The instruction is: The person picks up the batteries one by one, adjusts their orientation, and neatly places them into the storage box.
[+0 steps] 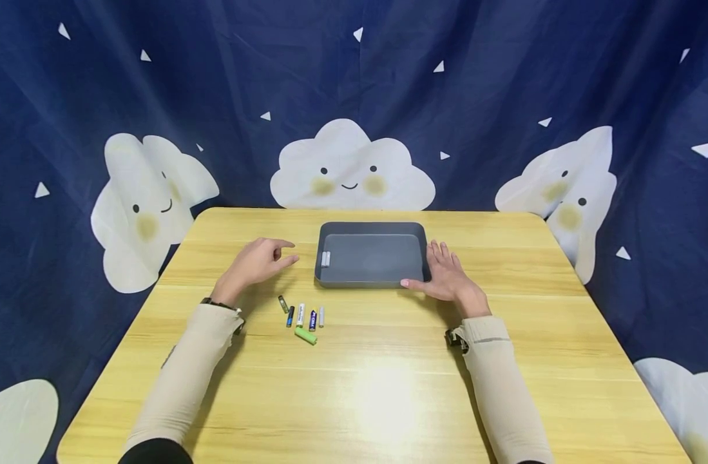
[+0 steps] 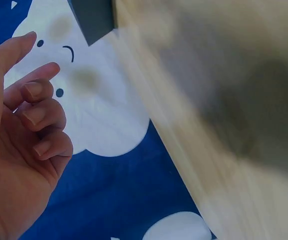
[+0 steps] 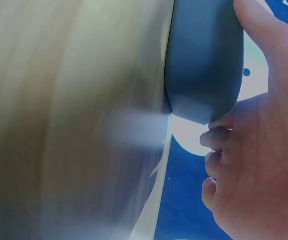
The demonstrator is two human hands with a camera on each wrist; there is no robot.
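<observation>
A shallow dark grey tray [image 1: 373,259] lies near the far side of the table, with small pale batteries [image 1: 326,259] side by side against its left wall. My right hand [image 1: 446,277] touches the tray's front right corner, fingers extended along the right side and thumb at the front rim. Left of the tray, my left hand [image 1: 259,259] hovers apart from it. The left wrist view shows its fingers [image 2: 39,112] loosely bent, holding nothing. Nearer me lie several loose batteries, among them a green one [image 1: 305,335], a white one [image 1: 301,314] and a blue-and-white one [image 1: 312,320].
The wooden table [image 1: 354,386] extends around the tray and batteries. Behind its far edge hangs a dark blue curtain [image 1: 238,77] printed with clouds. Both wrists carry dark straps over or beside beige sleeves [image 1: 182,374].
</observation>
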